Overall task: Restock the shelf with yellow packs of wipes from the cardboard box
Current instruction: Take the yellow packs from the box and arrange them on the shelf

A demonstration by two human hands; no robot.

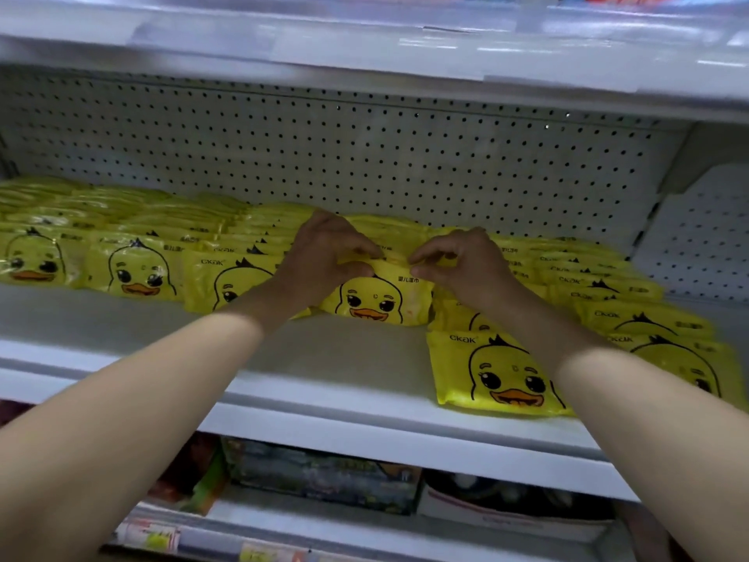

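Two hands on one pack (375, 296): left hand (324, 253) and right hand (462, 261) pinch its top edge, mid-shelf. White metal shelf (324, 358), pegboard (364, 156) behind. Glossy yellow soft packs (138, 269), duck print, in rows.

The brand "CKAK" is what I can read — printed in dark letters at the top left corner of the front yellow pack (500, 371) at the lower right of the frame, above its duck face. The same word shows on the pack left of centre (221, 283), and repeats along the top edges of the packs stacked behind one another at the right (632, 314). The pack under my hands (375, 296) carries a short line of Chinese characters at its upper right, too small for me to make out. The price strips on the shelf edges are blurred — nothing legible there.
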